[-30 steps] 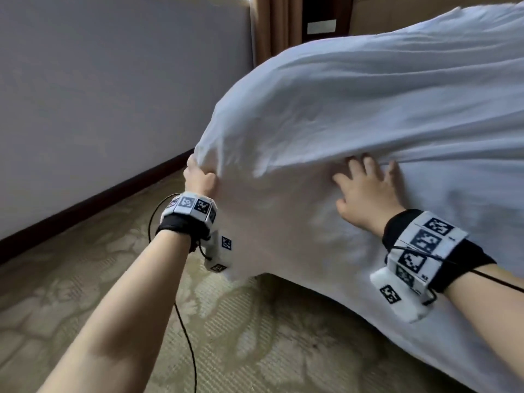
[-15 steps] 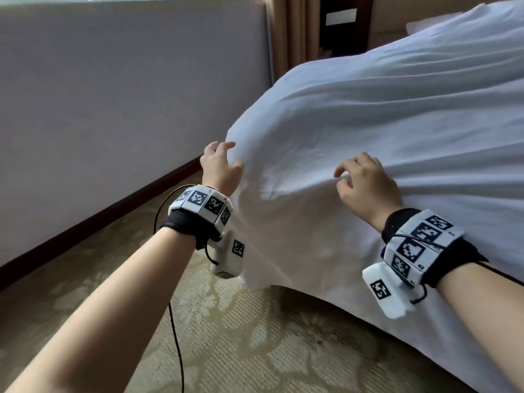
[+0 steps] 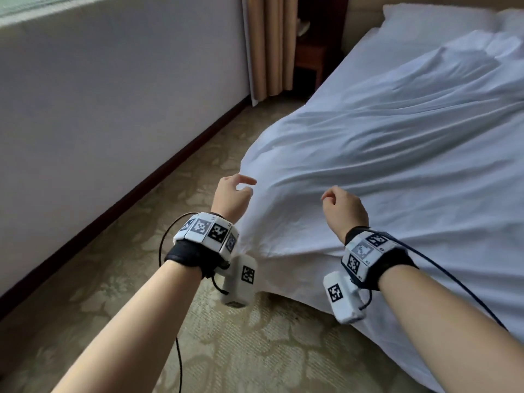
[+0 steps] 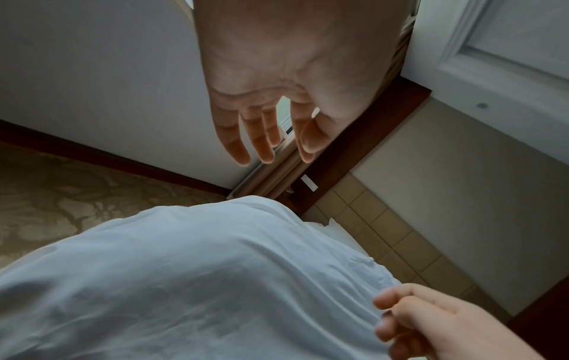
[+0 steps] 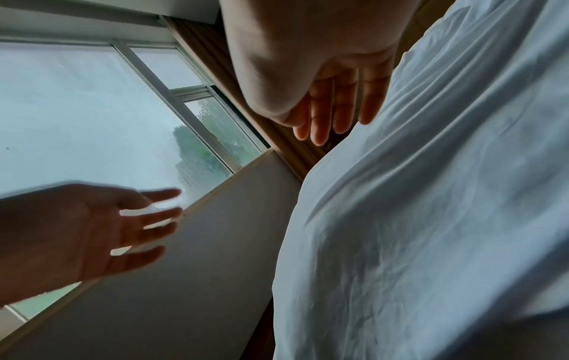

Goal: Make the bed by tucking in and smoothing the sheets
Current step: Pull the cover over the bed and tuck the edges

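Creased matt white cloth sheet (image 3: 397,171); patterned beige carpet (image 3: 127,279); dark glossy wood skirting (image 3: 141,182)

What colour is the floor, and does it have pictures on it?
The beige patterned carpet has pale leafy, flower-like shapes; the head view shows it best.

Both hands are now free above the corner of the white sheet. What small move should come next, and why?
Probably lower the left hand and right hand to take the sheet at its hanging corner edge and draw it down for tucking. Both hands hold nothing, the corner drapes loose above the carpet, and long creases run across the top.
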`<state>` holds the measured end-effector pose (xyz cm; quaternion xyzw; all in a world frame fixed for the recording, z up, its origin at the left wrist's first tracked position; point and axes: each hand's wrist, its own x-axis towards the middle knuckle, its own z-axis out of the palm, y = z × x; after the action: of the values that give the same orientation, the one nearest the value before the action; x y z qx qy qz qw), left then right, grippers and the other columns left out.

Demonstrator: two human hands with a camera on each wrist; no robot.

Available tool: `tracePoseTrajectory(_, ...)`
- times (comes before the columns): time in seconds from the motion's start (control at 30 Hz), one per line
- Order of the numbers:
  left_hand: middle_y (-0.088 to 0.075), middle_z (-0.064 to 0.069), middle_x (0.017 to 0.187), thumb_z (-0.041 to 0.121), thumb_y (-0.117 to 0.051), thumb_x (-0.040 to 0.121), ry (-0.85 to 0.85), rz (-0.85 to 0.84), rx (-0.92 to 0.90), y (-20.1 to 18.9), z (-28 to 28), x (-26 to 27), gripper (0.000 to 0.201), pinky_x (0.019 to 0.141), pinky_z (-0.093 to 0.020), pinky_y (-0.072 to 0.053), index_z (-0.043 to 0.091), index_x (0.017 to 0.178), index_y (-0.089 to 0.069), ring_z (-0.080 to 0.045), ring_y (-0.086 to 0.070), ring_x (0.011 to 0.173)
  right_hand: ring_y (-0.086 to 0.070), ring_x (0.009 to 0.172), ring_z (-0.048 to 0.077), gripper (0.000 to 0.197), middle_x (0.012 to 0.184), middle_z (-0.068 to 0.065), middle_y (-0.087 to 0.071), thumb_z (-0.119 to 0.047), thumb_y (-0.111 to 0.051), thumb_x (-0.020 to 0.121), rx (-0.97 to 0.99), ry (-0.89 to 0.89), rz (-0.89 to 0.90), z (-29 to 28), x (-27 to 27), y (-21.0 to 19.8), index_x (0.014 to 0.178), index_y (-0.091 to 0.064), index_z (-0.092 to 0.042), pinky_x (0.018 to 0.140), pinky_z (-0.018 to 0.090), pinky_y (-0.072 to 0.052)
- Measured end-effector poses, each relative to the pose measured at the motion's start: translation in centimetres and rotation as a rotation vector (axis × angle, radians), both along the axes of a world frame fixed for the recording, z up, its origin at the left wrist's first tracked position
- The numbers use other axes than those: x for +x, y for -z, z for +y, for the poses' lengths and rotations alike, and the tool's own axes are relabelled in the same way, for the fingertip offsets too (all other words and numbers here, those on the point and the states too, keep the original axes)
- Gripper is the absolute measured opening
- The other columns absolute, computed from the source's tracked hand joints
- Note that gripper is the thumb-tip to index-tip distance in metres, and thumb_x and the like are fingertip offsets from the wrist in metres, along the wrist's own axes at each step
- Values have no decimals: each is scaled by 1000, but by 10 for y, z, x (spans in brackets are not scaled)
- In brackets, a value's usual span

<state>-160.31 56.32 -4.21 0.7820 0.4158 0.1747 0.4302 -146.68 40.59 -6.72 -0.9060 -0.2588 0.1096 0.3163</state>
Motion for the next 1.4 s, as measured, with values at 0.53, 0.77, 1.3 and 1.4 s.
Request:
tracePoseTrajectory(0.53,-62,-7,83,2,-46,83,106,38,-56,-112,-20,89,26,53,-21,-38,10,95,-67,-13,-45,53,-59,92,33,27,99,13,-65,-17,-36,94,-88,155,235,-59,51,-98,96,-61,-9,80,37,-49)
tracePoseTrajectory(0.77,-49,-12,127,9,-45,87,177,234,145,-91,51,135,24,86,-29,-41,17,94,-66,-28,-54,110,-59,97,34,32,103,18,-64,-16,-33,93,-150,265,371,-36,88,-83,102,-60,-3,87,43,-50)
tracePoseTrajectory(1.3,-47,-16,133,36,-59,88,439,750,-7,95,242,242,61,93,-38,-41,4,134,-36,-33,-50,120,-53,119,30,83,133,14,-53,-63,-57,77,-332,594,875,193,115,63,135,-45,-5,100,33,-41)
tracePoseTrajectory(1.4,-54,-14,122,62,-58,77,321,864,-172,133,252,240,82,91,-35,-43,2,130,-42,-31,-53,116,-48,126,28,91,141,14,-44,-57,-61,78,-371,694,880,211,109,87,142,-32,-1,99,31,-38)
